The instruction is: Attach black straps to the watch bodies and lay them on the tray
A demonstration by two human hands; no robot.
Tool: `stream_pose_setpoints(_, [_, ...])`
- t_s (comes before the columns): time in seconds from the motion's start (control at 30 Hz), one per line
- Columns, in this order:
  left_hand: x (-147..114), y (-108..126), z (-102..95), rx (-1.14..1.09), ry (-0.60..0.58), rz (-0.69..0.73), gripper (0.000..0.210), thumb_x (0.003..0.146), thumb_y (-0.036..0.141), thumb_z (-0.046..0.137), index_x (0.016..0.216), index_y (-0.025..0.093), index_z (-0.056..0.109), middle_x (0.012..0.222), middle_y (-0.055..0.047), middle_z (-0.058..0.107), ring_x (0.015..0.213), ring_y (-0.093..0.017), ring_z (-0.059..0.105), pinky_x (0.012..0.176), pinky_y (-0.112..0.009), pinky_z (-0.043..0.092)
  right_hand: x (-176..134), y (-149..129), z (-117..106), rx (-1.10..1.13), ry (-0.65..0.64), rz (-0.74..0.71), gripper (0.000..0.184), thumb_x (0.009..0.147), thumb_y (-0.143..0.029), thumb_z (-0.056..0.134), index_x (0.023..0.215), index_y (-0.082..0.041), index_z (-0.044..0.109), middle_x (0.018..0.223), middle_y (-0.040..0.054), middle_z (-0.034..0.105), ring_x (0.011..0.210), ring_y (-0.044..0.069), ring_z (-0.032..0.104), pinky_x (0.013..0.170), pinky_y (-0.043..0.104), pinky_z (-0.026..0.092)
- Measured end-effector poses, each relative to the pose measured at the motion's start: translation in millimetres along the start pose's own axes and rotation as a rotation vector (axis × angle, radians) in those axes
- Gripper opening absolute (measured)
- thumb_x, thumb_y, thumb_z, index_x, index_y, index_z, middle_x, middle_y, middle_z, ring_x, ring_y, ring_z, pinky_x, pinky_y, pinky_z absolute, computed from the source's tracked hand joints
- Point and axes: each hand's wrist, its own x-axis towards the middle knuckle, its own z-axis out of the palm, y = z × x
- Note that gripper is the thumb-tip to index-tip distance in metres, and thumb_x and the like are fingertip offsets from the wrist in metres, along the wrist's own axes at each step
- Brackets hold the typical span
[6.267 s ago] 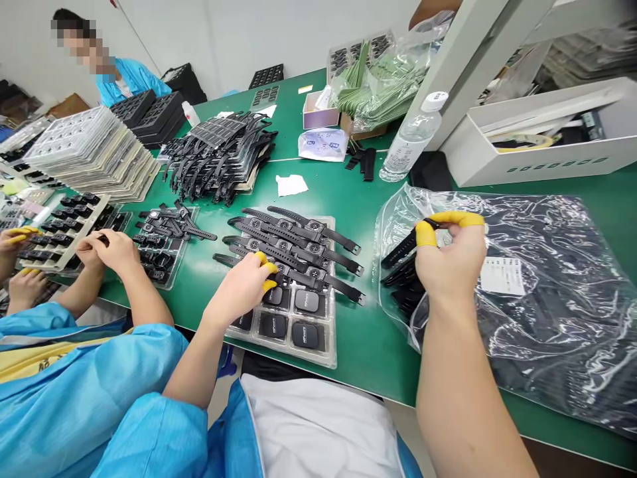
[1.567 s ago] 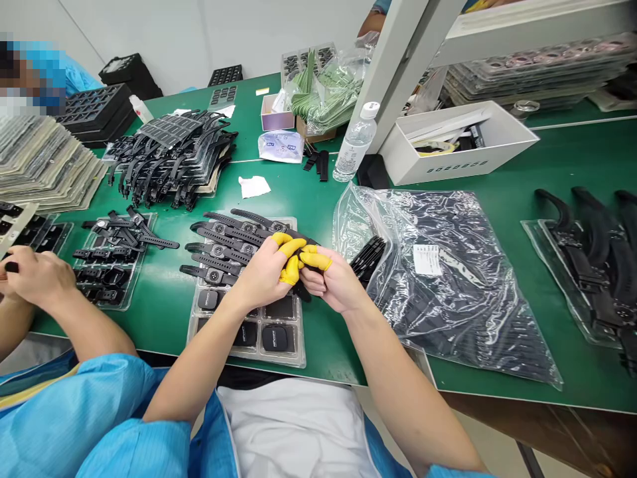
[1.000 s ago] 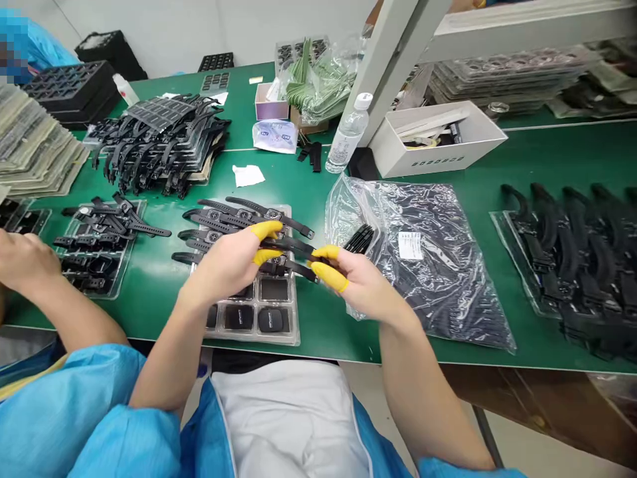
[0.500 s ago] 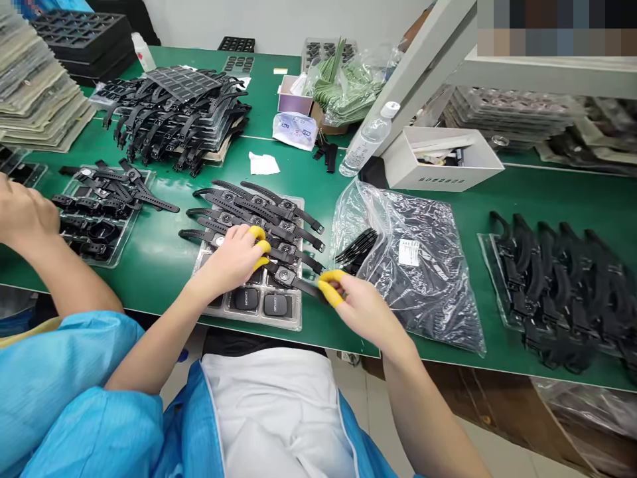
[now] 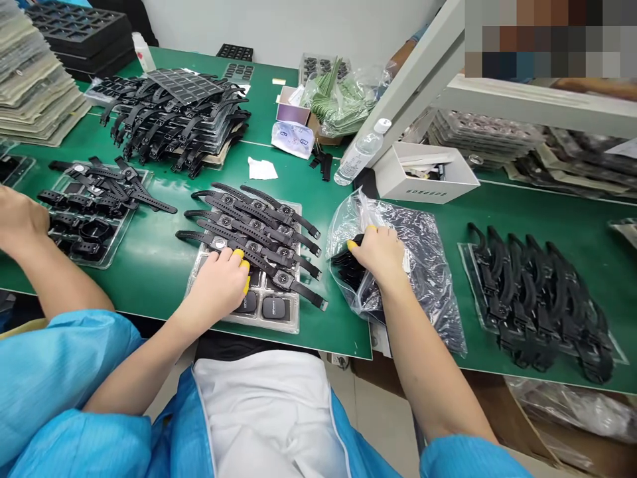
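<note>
My left hand (image 5: 221,284), with yellow finger cots, rests curled over a clear plastic tray (image 5: 293,324). Its fingertips are pressed close together beside the smartwatches (image 5: 284,280), and what they hold is hidden. Several of these watches lie face down in slanting rows, their black straps stretched out. Dark square watch faces (image 5: 275,307) sit in the tray's near pockets. To the right, my right hand (image 5: 382,252) reaches into the mouth of a clear plastic bag (image 5: 450,325). Its thumb and fingers close on black watch straps (image 5: 348,265) there.
A co-worker's hand (image 5: 22,219) is at the left, beside another watch tray (image 5: 107,255). Stacked trays with straps (image 5: 174,126) stand behind. A water bottle (image 5: 362,156) and white box (image 5: 428,184) are beyond the bag. More straps (image 5: 542,299) lie at the right.
My right hand has left the end of the nearest watch's strap and moved right and up into the bag. My left hand has drawn slightly down and left.
</note>
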Motion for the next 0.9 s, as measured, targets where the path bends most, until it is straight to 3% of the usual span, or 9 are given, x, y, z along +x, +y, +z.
stream_pose_setpoints(0.23, [1.4, -16.4, -18.3, -0.133, -0.084, 0.037, 0.011, 0.099, 0.014, 0.059, 0.091, 0.015, 0.067, 0.092, -0.012, 0.070, 0.094, -0.029, 0.067, 0.079, -0.038, 0.050, 3.1, -8.0, 3.6, 0.223, 0.132, -0.068, 0.026, 0.087, -0.016, 0.053, 0.112, -0.011, 0.061, 0.121, 0.0259, 0.063, 0.129, 0.041, 0.048, 0.108, 0.058, 0.035])
stream_pose_setpoints(0.37, [10.5, -18.7, -49.1, -0.363, -0.068, -0.025, 0.011, 0.100, 0.024, 0.055, 0.100, 0.017, 0.063, 0.086, -0.007, 0.070, 0.078, -0.024, 0.067, 0.067, -0.033, 0.048, -2.9, -15.5, -11.4, 0.856, 0.174, -0.054, 0.019, 0.090, -0.025, 0.059, 0.107, -0.021, 0.052, 0.104, 0.0141, 0.067, 0.097, 0.030, 0.066, 0.094, 0.050, 0.051])
stream_pose_setpoints(0.43, [21.1, -11.9, -60.0, -0.535, -0.028, -0.038, 0.014, 0.100, 0.027, 0.054, 0.107, 0.018, 0.061, 0.084, -0.006, 0.070, 0.072, -0.022, 0.068, 0.064, -0.031, 0.049, -20.2, -22.5, -28.5, 1.264, 0.213, -0.057, 0.026, 0.091, -0.030, 0.063, 0.107, -0.027, 0.044, 0.094, 0.0054, 0.067, 0.075, 0.022, 0.065, 0.075, 0.040, 0.055])
stream_pose_setpoints(0.5, [36.3, 0.8, -61.8, -0.726, 0.041, -0.012, 0.018, 0.100, 0.029, 0.053, 0.114, 0.018, 0.058, 0.087, -0.005, 0.071, 0.074, -0.021, 0.070, 0.067, -0.030, 0.052, -47.3, -31.0, -49.1, 1.575, 0.263, -0.070, 0.033, 0.089, -0.033, 0.070, 0.106, -0.030, 0.042, 0.086, -0.0010, 0.067, 0.058, 0.016, 0.057, 0.058, 0.030, 0.049])
stream_pose_setpoints(0.53, [45.1, 8.9, -58.6, -0.816, 0.078, 0.004, 0.021, 0.100, 0.029, 0.052, 0.118, 0.019, 0.056, 0.091, -0.006, 0.073, 0.077, -0.021, 0.072, 0.070, -0.030, 0.054, -63.2, -35.4, -58.9, 1.691, 0.245, -0.075, 0.035, 0.088, -0.034, 0.073, 0.105, -0.030, 0.043, 0.080, -0.0033, 0.066, 0.052, 0.014, 0.050, 0.051, 0.027, 0.043])
stream_pose_setpoints(0.6, [62.7, 27.3, -44.9, -0.962, 0.123, 0.051, 0.025, 0.101, 0.027, 0.051, 0.125, 0.020, 0.053, 0.102, -0.008, 0.074, 0.086, -0.022, 0.074, 0.076, -0.031, 0.058, -95.7, -44.1, -73.9, 1.880, 0.039, -0.085, 0.028, 0.090, -0.042, 0.071, 0.105, -0.027, 0.053, 0.068, -0.0040, 0.062, 0.047, 0.013, 0.039, 0.044, 0.024, 0.030])
stream_pose_setpoints(0.67, [76.8, 45.6, -24.7, -1.059, 0.134, 0.123, 0.029, 0.101, 0.022, 0.049, 0.129, 0.019, 0.051, 0.113, -0.010, 0.072, 0.095, -0.023, 0.075, 0.084, -0.035, 0.061, -124.1, -52.4, -79.2, 1.999, -0.203, -0.068, 0.034, 0.095, -0.056, 0.060, 0.100, -0.022, 0.064, 0.057, -0.0031, 0.054, 0.047, 0.013, 0.034, 0.043, 0.026, 0.026])
stream_pose_setpoints(0.73, [84.2, 60.0, -4.2, -1.093, 0.149, 0.224, 0.035, 0.099, 0.016, 0.047, 0.134, 0.018, 0.050, 0.123, -0.013, 0.070, 0.108, -0.024, 0.073, 0.095, -0.039, 0.061, -145.2, -59.6, -74.8, 2.046, -0.346, -0.026, 0.042, 0.095, -0.061, 0.058, 0.089, -0.020, 0.067, 0.052, -0.0032, 0.047, 0.046, 0.013, 0.033, 0.044, 0.026, 0.025])
stream_pose_setpoints(0.9, [83.1, 68.1, 19.7, -0.997, 0.241, 0.466, 0.052, 0.094, 0.005, 0.046, 0.145, 0.016, 0.049, 0.138, -0.016, 0.063, 0.136, -0.027, 0.059, 0.114, -0.044, 0.053, -168.8, -67.2, -50.3, 2.016, -0.368, 0.031, 0.036, 0.092, -0.056, 0.075, 0.089, -0.024, 0.059, 0.052, -0.0076, 0.051, 0.042, 0.012, 0.039, 0.042, 0.025, 0.033])
